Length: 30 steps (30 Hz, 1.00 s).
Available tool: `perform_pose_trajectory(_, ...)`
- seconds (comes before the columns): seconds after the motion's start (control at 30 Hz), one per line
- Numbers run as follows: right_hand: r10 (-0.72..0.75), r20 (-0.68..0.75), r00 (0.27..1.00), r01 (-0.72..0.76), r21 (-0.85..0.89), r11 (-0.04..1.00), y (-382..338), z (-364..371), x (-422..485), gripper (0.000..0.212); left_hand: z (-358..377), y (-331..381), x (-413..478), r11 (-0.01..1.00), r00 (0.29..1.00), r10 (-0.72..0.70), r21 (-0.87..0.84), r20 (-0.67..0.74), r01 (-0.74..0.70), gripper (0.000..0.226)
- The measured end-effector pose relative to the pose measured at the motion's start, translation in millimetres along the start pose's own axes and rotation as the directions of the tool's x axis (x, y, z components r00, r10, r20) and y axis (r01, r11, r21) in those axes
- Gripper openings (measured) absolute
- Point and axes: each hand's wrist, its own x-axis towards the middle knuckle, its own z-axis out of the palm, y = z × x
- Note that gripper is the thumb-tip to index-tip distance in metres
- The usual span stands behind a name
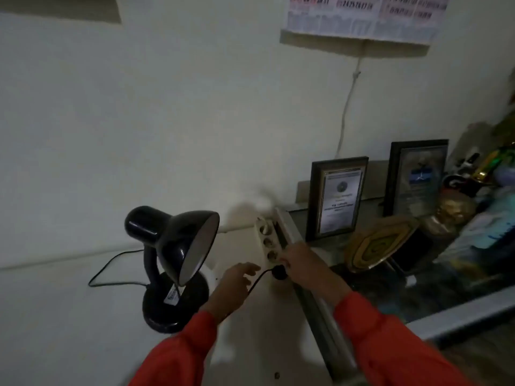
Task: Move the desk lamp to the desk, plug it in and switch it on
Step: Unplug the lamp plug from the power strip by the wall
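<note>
A black desk lamp [172, 263] stands upright on the white desk [69, 316], its shade tilted down to the right and unlit. Its black cord [111, 263] loops behind the base and runs under my left hand to a black plug [278, 272]. The plug sits at the near end of a white power strip [268, 240] lying along the desk's right edge. My right hand [302, 264] grips the plug at the strip. My left hand [237, 285] hovers over the cord with fingers spread, holding nothing.
To the right is a glass-topped cabinet [459, 316] with two framed certificates [335, 197], a gold plaque [376, 246] and several trophies. A white cable [347, 107] climbs the wall to a calendar [365, 18].
</note>
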Motion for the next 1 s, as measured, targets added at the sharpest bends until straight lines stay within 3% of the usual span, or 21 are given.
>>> perform_pose_trajectory(0.13,-0.131,0.026,0.991,0.134,-0.156,0.979,-1.1,10.6,3.1,0.038,9.3,-4.8,17.5,0.997,0.998,0.006,0.075,0.059,-0.01,0.057)
perform_pose_trajectory(0.3,-0.095,0.116,0.989,0.134,-0.395,0.909,-0.1,15.6,12.2,0.031,31.8,-2.2,30.7,0.983,0.996,0.074,0.163,0.044,-0.08,0.081)
perform_pose_trajectory(0.53,-0.131,0.17,0.977,0.205,-0.564,0.8,0.3,7.9,16.6,0.027,41.3,-0.9,28.0,0.977,0.993,0.118,0.182,-0.024,-0.112,0.078)
perform_pose_trajectory(0.73,-0.16,0.254,0.954,0.283,-0.578,0.766,-1.3,8.2,19.3,0.028,38.5,-1.1,26.7,0.966,0.995,0.094,0.244,-0.023,-0.086,0.075)
perform_pose_trajectory(1.0,-0.167,0.34,0.926,0.266,-0.27,0.925,-3.1,6.1,24.0,0.028,38.7,1.1,25.2,0.949,0.995,0.075,0.31,-0.068,-0.05,0.07)
